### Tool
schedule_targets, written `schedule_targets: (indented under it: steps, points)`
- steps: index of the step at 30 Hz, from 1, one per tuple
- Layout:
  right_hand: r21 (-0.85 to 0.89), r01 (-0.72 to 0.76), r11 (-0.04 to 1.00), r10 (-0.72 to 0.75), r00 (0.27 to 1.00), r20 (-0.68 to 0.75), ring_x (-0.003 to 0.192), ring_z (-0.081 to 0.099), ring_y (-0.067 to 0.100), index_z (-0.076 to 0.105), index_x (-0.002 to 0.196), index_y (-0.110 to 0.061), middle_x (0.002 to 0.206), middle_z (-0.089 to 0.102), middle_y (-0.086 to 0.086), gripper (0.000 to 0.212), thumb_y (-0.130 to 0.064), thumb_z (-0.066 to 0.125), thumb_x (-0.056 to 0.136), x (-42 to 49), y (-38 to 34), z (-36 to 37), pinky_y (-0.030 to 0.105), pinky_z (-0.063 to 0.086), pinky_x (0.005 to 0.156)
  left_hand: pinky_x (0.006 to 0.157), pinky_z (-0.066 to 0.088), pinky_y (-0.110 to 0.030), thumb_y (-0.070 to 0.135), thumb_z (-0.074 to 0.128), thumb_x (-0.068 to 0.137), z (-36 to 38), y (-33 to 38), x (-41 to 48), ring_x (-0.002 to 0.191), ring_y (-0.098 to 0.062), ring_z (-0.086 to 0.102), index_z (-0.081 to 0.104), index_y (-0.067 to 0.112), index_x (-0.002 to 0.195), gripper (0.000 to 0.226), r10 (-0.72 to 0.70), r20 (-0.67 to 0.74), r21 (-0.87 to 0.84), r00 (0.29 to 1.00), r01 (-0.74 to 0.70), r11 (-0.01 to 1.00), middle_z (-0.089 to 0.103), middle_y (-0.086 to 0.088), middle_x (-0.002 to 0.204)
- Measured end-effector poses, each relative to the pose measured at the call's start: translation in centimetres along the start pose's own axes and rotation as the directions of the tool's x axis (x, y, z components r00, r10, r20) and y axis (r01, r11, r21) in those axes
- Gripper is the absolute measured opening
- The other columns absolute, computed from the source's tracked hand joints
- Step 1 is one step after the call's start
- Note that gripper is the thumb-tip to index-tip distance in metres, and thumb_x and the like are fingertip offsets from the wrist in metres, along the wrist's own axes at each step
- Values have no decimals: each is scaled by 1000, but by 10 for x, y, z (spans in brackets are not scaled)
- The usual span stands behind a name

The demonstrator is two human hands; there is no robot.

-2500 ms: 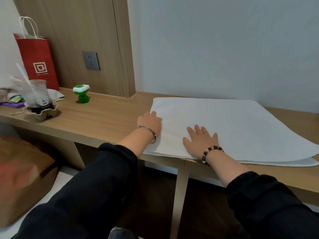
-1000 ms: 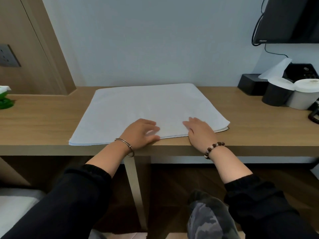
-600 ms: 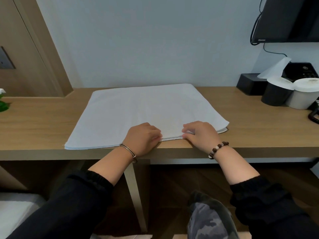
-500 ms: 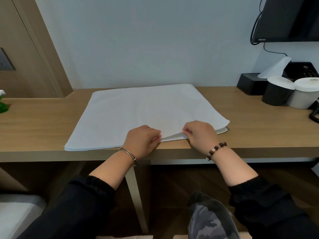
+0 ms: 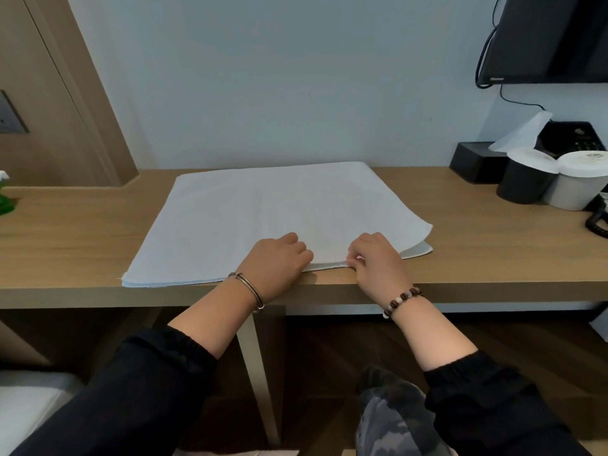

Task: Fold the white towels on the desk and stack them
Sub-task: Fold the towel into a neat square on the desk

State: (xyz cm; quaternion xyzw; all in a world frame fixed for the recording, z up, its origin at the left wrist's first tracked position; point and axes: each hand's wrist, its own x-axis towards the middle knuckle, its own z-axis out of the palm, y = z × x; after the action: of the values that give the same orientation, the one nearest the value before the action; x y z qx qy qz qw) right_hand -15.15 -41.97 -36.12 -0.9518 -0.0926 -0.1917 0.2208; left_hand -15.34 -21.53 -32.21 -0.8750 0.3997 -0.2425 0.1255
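Pinching the top towel (image 5: 279,212) at its near edge, left hand (image 5: 275,260) and right hand (image 5: 378,263) both curled on it. I'd peel just one layer, evenly.

White towels (image 5: 273,218) lie flat in a layered pile on the worktop (image 5: 487,251), their near edge close to its front edge. Left hand (image 5: 276,263): knuckles up, fingers curled onto the pile's near edge. Right hand (image 5: 378,263), just beside it, pinches the top layer's near edge. The layers gape at the near right corner. A black box (image 5: 477,162) sits far right, well apart.
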Motion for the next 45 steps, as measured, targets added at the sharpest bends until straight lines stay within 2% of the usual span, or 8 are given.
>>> schedule_targets:
  steps: [7,13,28,33,36,40,43,45]
  points:
    - [-40,39,998,-37,998,45,100,46,13,63,94,-16,99,58,-4,17,-5,52,91,-2,2,-7,23,38,80,54,28,-28,2,49,85,23,10,-4,99,-23,52,56,12,101,21,-207,118,-120,971,221,968,58,-3,106]
    - [-63,-97,993,84,981,-175,89,52,16,65,87,-12,90,61,0,12,-5,56,89,-7,-6,-5,24,40,70,51,20,-26,11,47,90,26,9,-4,98,-18,50,53,19,97,12,-275,137,-101,951,290,952,58,3,104]
    - [13,-119,993,120,986,-117,96,47,13,70,88,-15,92,58,-5,11,-12,59,90,-10,3,4,29,43,83,51,21,-26,7,39,92,11,4,-5,100,-19,43,48,14,108,20,-113,238,4,965,116,993,48,-2,109]
    - [78,-215,974,217,976,-29,64,42,13,47,52,-13,63,45,-1,36,-19,49,87,0,2,-9,25,32,53,54,28,-27,25,36,96,16,5,-12,88,-16,46,42,19,82,16,-250,114,-149,962,265,953,48,4,89]
    - [-82,-370,925,369,929,-30,55,41,18,40,55,-12,57,41,2,34,-16,41,88,10,8,-18,24,25,47,54,31,-27,27,40,94,18,6,-9,85,-17,48,43,18,74,22,-313,46,-243,949,314,918,50,2,82]
    - [-326,-508,797,518,853,-63,58,48,19,48,65,-12,67,50,4,32,-18,37,95,7,24,-27,25,35,53,52,28,-25,25,47,90,24,4,-11,79,-17,48,47,16,69,23,-388,-1,-326,922,367,872,53,1,78]
    - [-470,-459,754,504,863,-33,61,51,19,56,73,-12,69,54,3,28,-19,39,94,17,17,-36,26,37,56,52,28,-24,25,50,88,25,4,-13,78,-15,48,46,19,68,21,-410,-9,-367,912,379,850,54,4,77]
    - [-465,-331,821,360,933,-27,85,56,25,61,93,-8,90,60,7,25,-18,38,93,32,4,-37,31,40,68,54,30,-24,25,52,87,26,4,-14,79,-14,49,51,19,70,18,-425,-10,-389,905,388,835,57,4,79]
